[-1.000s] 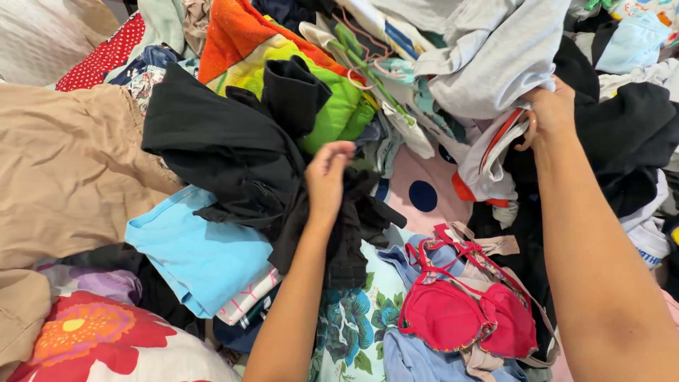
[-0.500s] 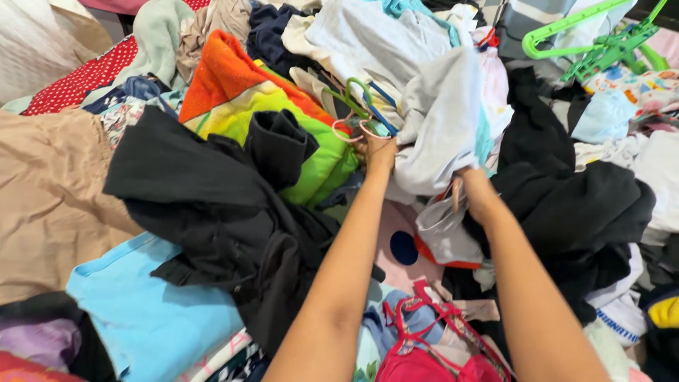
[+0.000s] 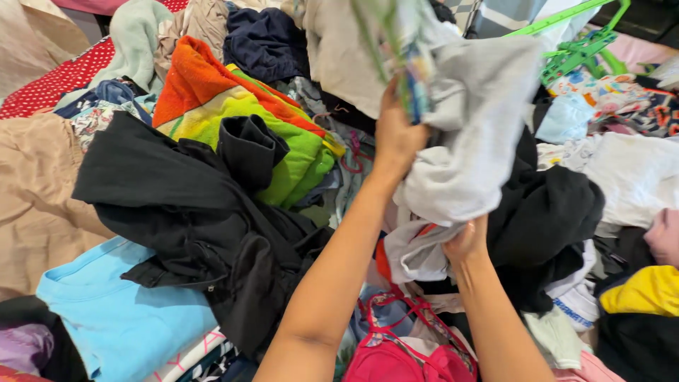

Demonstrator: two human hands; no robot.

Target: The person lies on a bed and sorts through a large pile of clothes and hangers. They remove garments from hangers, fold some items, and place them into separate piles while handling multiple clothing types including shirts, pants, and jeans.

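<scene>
My left hand (image 3: 396, 134) is raised over the heap, shut on a bunch of cloth: a blurred green and blue piece and the upper part of a light grey garment (image 3: 470, 134). The grey garment hangs down between my hands. My right hand (image 3: 467, 244) grips a white garment with red trim (image 3: 414, 255) just under the grey one. Both arms reach up from the bottom edge of the view across a pile of mixed clothes.
A black jacket (image 3: 198, 212) lies left of my arms, with an orange, yellow and green towel (image 3: 233, 106) behind it. A light blue shirt (image 3: 120, 318) and tan cloth (image 3: 35, 198) lie at left. Green hangers (image 3: 580, 42) sit at top right. A red bra (image 3: 396, 354) lies between my forearms.
My left hand left the black jacket, reached into the pile and has lifted the grey garment and other cloth upward. My right hand stayed gripping the white garment below.
</scene>
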